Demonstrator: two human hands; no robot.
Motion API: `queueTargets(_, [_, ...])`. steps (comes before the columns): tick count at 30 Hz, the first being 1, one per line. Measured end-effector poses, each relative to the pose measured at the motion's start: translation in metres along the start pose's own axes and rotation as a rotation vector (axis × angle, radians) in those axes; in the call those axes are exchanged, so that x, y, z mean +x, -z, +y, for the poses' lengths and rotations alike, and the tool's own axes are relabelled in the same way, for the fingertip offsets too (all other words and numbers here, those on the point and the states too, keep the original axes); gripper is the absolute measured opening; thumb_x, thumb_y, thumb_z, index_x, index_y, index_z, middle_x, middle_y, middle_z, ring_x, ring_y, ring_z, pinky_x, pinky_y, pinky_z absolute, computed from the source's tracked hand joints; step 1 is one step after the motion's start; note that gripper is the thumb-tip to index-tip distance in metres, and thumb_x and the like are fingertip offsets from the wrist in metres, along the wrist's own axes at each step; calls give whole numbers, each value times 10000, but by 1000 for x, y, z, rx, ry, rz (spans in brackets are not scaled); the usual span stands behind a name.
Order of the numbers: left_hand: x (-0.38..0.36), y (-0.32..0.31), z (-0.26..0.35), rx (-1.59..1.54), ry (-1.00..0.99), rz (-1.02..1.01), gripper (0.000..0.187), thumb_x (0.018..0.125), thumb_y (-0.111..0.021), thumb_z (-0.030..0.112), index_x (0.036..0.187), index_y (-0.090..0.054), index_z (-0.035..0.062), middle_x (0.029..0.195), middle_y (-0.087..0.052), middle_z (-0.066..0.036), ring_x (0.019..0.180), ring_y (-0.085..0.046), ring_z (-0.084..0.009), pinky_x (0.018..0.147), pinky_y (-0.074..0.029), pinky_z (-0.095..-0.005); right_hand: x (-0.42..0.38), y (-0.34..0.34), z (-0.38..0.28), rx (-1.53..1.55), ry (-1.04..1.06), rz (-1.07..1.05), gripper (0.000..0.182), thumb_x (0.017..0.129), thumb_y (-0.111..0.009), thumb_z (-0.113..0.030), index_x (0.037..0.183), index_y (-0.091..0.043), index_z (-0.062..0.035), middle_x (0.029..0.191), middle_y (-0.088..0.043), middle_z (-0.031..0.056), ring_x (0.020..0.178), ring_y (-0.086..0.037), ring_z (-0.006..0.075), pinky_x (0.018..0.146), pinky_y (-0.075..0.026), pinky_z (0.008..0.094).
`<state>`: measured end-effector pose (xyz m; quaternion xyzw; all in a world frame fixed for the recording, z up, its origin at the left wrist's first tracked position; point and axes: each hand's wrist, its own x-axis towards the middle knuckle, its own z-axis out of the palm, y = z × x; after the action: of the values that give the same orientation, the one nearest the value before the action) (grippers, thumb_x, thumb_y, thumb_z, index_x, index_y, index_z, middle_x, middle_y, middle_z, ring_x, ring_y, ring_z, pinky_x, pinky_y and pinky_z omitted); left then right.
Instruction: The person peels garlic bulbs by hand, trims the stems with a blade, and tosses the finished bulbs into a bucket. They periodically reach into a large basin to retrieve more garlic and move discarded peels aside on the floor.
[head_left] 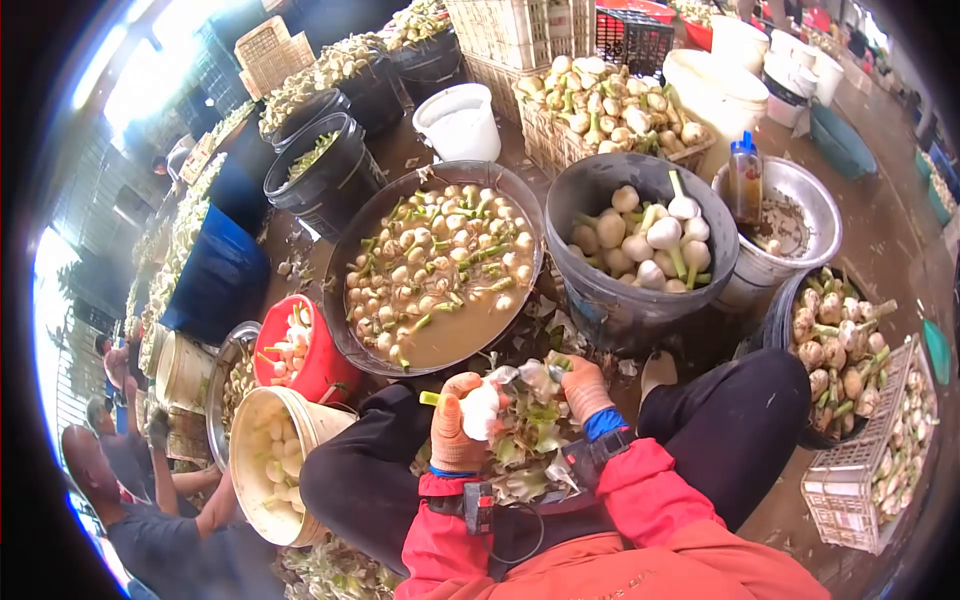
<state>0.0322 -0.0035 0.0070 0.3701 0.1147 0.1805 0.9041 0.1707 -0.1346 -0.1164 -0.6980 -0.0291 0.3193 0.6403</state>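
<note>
My left hand [458,428], in an orange glove, is closed around a white garlic bulb [483,408] whose green stem pokes out to the left. Close by on the right, my right hand [585,388] is gloved too, with its fingers closed. Pale, blurred shapes lie between the two hands, and what the right hand grips I cannot make out. Under both hands, a heap of garlic skins and leaves [530,435] lies in my lap between my bent legs.
Ahead stand a wide basin of garlic in brown water [335,300] and a grey bucket of bulbs [610,290]. A red bucket [335,370] and a cream bucket [320,425] are to the left. Crates [835,500] flank my right. Other people [175,530] sit at far left.
</note>
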Motion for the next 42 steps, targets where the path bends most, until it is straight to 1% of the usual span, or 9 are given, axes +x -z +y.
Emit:
queueTargets(4, [6, 3, 3, 225, -101, 122, 492, 803, -661, 435, 1050, -594, 15, 1012, -621, -107, 864, -627, -203, 638, -549, -281, -23, -13, -16, -721, 297, -110, 323, 806, -592, -45, 1126, -582, -3, 1050, -636, 66, 911, -598, 130, 838, -457, 265])
queueTargets(7, [9, 6, -2, 278, -118, 283, 417, 785, -721, 290, 1038, -624, -27, 1002, -629, -101, 874, -602, -179, 750, -495, -290, -49, -27, -62, 118, 198, -257, 381, 780, -564, 0, 1157, -571, -52, 1086, -626, 114, 962, -600, 175, 853, -446, 265])
queueTargets(17, [4, 15, -16, 1102, -291, 128, 245, 749, -752, 143, 934, -671, 5, 1053, -614, -77, 965, -557, -155, 850, -444, -289, -73, -42, -79, -379, 430, -146, 374, 777, -531, 26, 1133, -564, -85, 1014, -628, 158, 949, -603, 287, 802, -468, 327])
queueTargets(22, [4, 1, -7, 535, -212, 196, 267, 802, -709, 206, 942, -650, -14, 1050, -613, -78, 944, -566, -158, 850, -449, -297, -77, -24, -101, 457, 153, -338, 333, 829, -465, 68, 1143, -555, 0, 1040, -594, 43, 870, -580, 111, 696, -485, 209])
queueTargets(29, [10, 35, -6, 224, -88, 371, 257, 843, -657, 174, 1036, -591, 18, 981, -620, -70, 862, -615, -187, 727, -526, -332, -68, -9, -107, 866, 252, -355, 363, 818, -633, -2, 1165, -525, -11, 1022, -579, 64, 869, -576, 122, 779, -496, 231])
queueTargets(31, [10, 37, 1, -136, -34, 369, 250, 870, -611, 202, 1044, -566, 28, 981, -625, -90, 886, -626, -237, 740, -535, -380, -65, 2, -117, 335, 612, 0, 371, 804, -631, 11, 1160, -528, -21, 1000, -598, 74, 829, -603, 153, 780, -533, 317])
queueTargets(35, [15, 33, 12, -490, -39, 455, 273, 889, -558, 282, 1038, -563, 53, 1008, -633, -112, 926, -622, -309, 781, -530, -461, -52, 25, -116, 1290, 263, -286, 382, 779, -625, 61, 1143, -547, -23, 1096, -566, 89, 881, -593, 173, 784, -543, 320])
queueTargets(39, [17, 24, 13, -499, -21, 426, 364, 885, -535, 382, 1022, -569, 47, 986, -634, -159, 891, -626, -362, 725, -559, -456, -49, 2, -82, 27, 447, -261, 221, 779, -599, -19, 994, -641, -47, 964, -637, 40, 904, -577, 109, 806, -469, 244])
queueTargets(42, [20, 25, 8, -516, 71, 540, 406, 881, -524, 428, 998, -572, 42, 922, -636, -160, 835, -628, -361, 701, -567, -453, -45, -30, -33, -827, 232, -506, 447, 703, -527, 7, 1095, -640, -176, 1017, -644, 139, 947, -610, 279, 853, -459, 324])
